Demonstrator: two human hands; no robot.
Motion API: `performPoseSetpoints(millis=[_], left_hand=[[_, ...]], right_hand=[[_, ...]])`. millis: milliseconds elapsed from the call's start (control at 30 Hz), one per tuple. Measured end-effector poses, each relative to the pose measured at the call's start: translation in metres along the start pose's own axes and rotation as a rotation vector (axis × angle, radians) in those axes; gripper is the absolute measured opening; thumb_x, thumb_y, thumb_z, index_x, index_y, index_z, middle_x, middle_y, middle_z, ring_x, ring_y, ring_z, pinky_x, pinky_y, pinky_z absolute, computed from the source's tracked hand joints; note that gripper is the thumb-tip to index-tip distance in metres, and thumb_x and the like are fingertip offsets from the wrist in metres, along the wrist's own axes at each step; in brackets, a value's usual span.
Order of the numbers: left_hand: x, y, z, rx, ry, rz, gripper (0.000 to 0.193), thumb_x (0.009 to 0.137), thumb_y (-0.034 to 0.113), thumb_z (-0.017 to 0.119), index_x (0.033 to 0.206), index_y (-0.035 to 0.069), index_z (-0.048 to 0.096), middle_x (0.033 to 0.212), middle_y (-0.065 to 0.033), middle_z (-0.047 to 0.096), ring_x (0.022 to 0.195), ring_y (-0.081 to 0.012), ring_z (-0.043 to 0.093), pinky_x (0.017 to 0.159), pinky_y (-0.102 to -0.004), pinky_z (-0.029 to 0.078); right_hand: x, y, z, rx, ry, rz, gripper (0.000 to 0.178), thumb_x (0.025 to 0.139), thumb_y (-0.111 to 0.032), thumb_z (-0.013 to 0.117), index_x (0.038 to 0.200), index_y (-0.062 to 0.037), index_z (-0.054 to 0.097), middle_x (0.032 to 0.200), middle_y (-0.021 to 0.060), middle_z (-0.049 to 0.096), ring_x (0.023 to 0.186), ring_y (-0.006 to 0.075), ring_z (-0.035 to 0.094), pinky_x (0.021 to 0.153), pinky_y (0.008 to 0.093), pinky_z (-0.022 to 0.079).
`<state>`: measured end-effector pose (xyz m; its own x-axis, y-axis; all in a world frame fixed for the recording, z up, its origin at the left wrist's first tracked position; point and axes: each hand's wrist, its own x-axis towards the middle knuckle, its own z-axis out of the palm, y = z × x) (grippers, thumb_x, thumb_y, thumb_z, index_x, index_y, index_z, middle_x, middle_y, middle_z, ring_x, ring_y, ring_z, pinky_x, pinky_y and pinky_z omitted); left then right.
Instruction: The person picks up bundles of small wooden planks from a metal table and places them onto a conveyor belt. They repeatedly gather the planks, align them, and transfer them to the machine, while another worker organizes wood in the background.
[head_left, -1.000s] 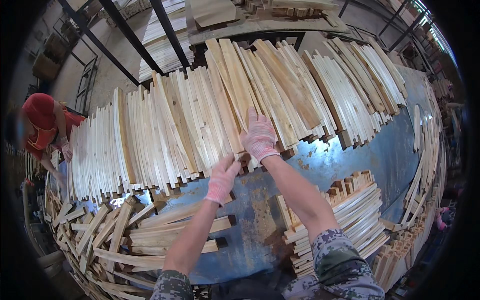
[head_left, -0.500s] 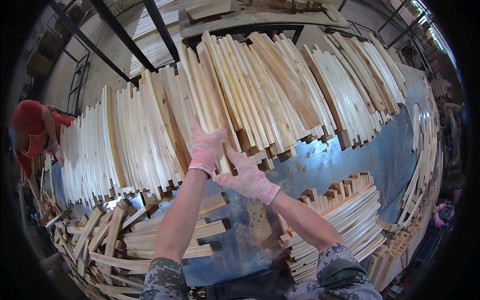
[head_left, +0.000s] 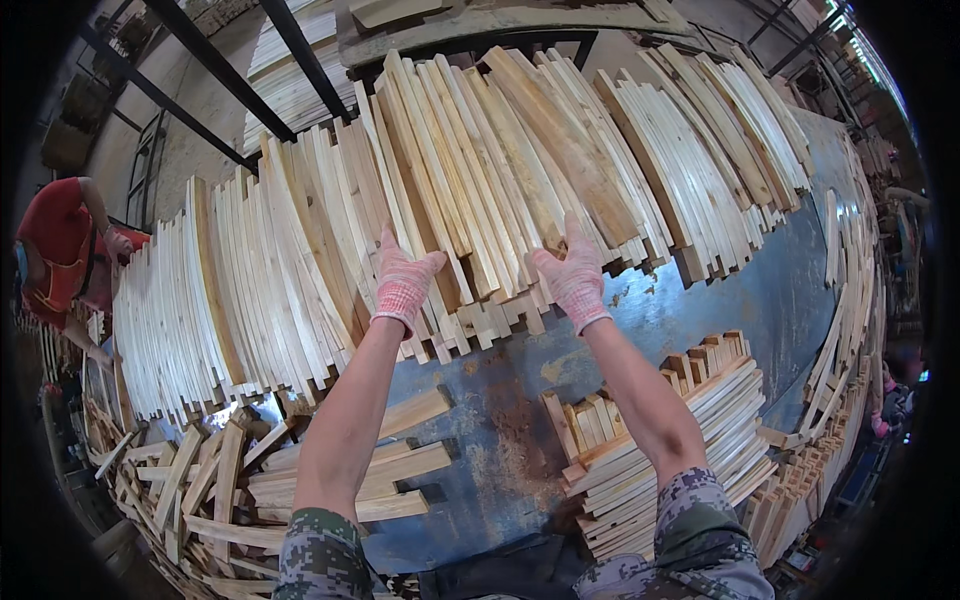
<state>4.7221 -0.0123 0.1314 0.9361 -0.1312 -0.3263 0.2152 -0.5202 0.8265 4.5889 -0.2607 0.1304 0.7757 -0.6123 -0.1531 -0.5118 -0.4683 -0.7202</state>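
Note:
A long row of pale wooden strips [head_left: 510, 190] lies side by side across the blue metal table [head_left: 480, 430]. My left hand [head_left: 405, 280], in a pink and white knit glove, rests at the strips' near ends, thumb apart and fingers pointing away along the wood. To the right, my right hand [head_left: 573, 278], gloved the same way, touches the near ends too, with its thumb spread inward. A group of strips lies between the two hands, their near ends uneven. Some fingertips are hidden against the wood.
Loose wooden pieces [head_left: 215, 490] are heaped at the lower left. A stack of strips [head_left: 670, 450] stands by my right forearm. More pieces line the table's right side. At the far left a person in red [head_left: 60, 240] reaches to the row. Black metal bars [head_left: 305, 60] rise behind.
Both hands were together on a few strips lifted at the row's middle. Those strips now lie in the row, and my hands have moved apart, the right one farther right.

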Motion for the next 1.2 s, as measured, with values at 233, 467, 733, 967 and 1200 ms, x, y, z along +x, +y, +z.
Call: performPoseSetpoints(millis=[233,467,733,967,1200], left_hand=[[0.001,-0.013,-0.032,-0.05,-0.018,-0.095,0.112,0.079,0.014,0.088,0.17,0.003,0.023,0.151,-0.0261,0.059,0.137,-0.0347,0.059,0.118,-0.0399,0.045],[0.011,-0.074,-0.083,-0.196,-0.089,-0.012,0.087,0.082,0.006,0.079,0.16,0.0,0.041,0.131,-0.013,0.069,0.111,-0.0213,0.068,0.1,-0.033,0.055],[-0.125,-0.057,-0.053,-0.024,-0.038,-0.046,0.098,0.076,-0.004,0.077,0.164,0.003,0.035,0.14,-0.0138,0.064,0.124,-0.0253,0.064,0.113,-0.0328,0.049],[-0.119,-0.085,-0.064,-0.078,-0.049,-0.156,0.099,0.077,-0.007,0.076,0.165,0.003,0.03,0.143,-0.0164,0.064,0.124,-0.0279,0.065,0.105,-0.0353,0.055],[-0.109,-0.106,-0.056,-0.232,-0.11,-0.115,0.103,0.072,-0.007,0.078,0.164,0.006,0.033,0.131,-0.0129,0.068,0.11,-0.0253,0.069,0.094,-0.036,0.059]], right_hand=[[0.0,-0.052,-0.004,-0.02,-0.504,0.096,0.047,0.097,-0.046,0.071,0.104,0.0005,0.066,0.115,0.0204,0.067,0.098,0.0303,0.068,0.091,0.0416,0.055],[-0.052,-0.101,0.034,-0.241,-0.431,-0.156,0.042,0.101,-0.04,0.067,0.114,-0.0004,0.062,0.118,0.0254,0.067,0.109,0.0435,0.069,0.096,0.052,0.054],[-0.126,-0.054,0.009,-0.266,-0.648,-0.01,0.056,0.104,-0.046,0.061,0.138,-0.0007,0.056,0.131,0.027,0.065,0.122,0.0423,0.066,0.104,0.0506,0.053],[-0.083,-0.045,-0.013,-0.247,-0.285,-0.092,0.074,0.103,-0.051,0.056,0.153,0.0032,0.051,0.139,0.0284,0.064,0.132,0.0419,0.06,0.116,0.0474,0.045],[0.065,0.038,-0.09,-0.435,0.147,0.164,0.103,0.094,-0.057,0.064,0.17,-0.0013,0.023,0.172,0.0297,0.03,0.16,0.0407,0.03,0.132,0.049,0.023]])
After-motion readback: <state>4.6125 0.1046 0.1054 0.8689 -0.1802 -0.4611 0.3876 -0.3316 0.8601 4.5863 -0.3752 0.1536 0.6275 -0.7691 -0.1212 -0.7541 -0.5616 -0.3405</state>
